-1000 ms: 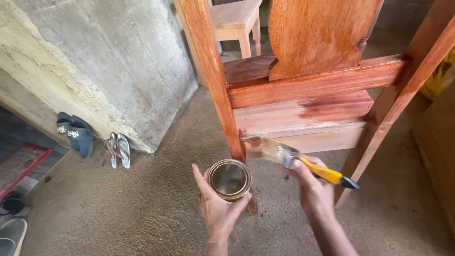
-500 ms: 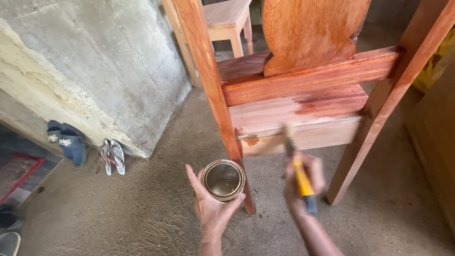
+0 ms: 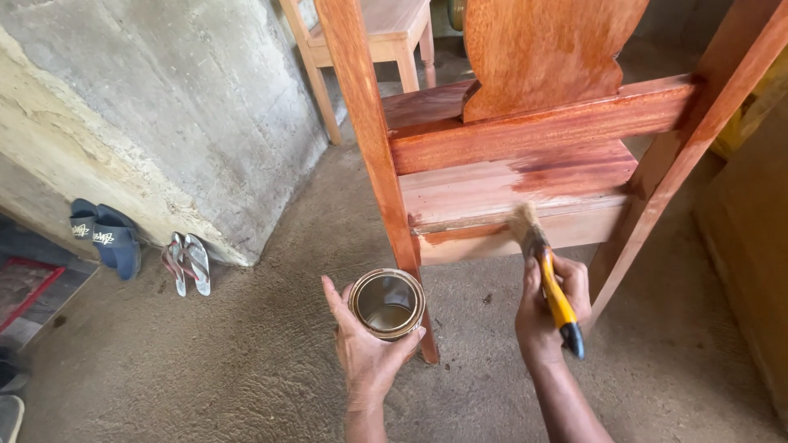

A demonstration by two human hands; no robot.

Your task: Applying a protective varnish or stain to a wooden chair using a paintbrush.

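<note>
While the right hand (image 3: pixel 548 305) grips the yellow-handled paintbrush (image 3: pixel 548 279) with fingers closed around the handle, its bristles point up and touch the lower rail (image 3: pixel 509 238) of the wooden chair frame (image 3: pixel 525 139). The left hand (image 3: pixel 367 349), just left of the brush and in front of the frame's near leg (image 3: pixel 373 156), cups an open metal can (image 3: pixel 387 303) from below; a little brownish liquid shows at its bottom. On the frame, the upper rail (image 3: pixel 542 123) and the shaped back panel (image 3: pixel 546 49) appear dark, glossy reddish-brown, seemingly coated. The board (image 3: pixel 484 189) beneath is dark only at its right end, and the lower rail looks mostly pale, so coating there seems left. Left of the frame stands a concrete wall (image 3: pixel 180 98), with sandals (image 3: pixel 187 262) at its foot.
</note>
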